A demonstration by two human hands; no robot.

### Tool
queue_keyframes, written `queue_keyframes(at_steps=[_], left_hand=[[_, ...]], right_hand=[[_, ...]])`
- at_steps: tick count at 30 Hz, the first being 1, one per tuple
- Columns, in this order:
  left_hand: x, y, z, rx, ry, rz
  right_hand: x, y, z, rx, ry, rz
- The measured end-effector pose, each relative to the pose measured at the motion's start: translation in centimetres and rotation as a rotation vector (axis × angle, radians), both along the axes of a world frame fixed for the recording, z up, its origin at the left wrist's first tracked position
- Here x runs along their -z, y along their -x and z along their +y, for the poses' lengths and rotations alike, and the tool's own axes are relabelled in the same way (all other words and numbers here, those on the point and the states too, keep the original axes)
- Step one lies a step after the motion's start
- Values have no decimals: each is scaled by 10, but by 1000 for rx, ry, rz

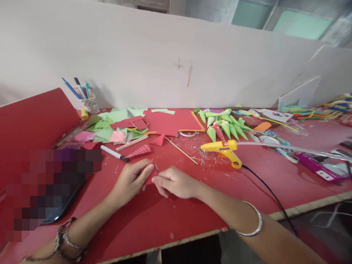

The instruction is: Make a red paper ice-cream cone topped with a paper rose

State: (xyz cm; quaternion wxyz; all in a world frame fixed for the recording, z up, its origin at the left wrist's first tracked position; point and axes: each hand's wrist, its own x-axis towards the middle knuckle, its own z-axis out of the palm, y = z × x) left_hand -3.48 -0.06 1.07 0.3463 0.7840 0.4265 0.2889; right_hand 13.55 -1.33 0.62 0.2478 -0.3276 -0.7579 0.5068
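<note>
single head cam, worn on the person, looks forward and down at the red table (154, 220) from above its near edge. left hand (133, 179) and right hand (176, 182) sit close to the lens, a bit below frame middle, forearms (96, 216) cut by the bottom edge. wide view faces the white board (132, 55) standing behind the tabletop, across the upper part.

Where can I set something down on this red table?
Mostly bare: between the right hand, yellow glue gun and black cord; also between the forearms, toward the front edge. Crowded: the back, with paper scraps and green cones.
</note>
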Motion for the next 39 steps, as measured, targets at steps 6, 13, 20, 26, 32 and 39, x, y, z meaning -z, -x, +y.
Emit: queue_keyframes(at_steps=[6, 13, 20, 26, 32, 39], left_hand=[[0, 2, 2, -68, 22, -7], [0, 2, 4, 68, 26, 81], [5, 3, 9, 59, -50, 129], [6, 4, 12, 51, -124, 136], [8, 4, 15, 79, -129, 158], [15, 5, 18, 222, -139, 229]], right_hand=[[2, -1, 4, 91, 93, 72], [1, -5, 9, 235, 51, 166], [3, -7, 10, 252, -53, 61], [-2, -10, 10, 276, -196, -83], [-11, -15, 9, 327, -396, -309], [-31, 0, 33, 348, -793, -746]])
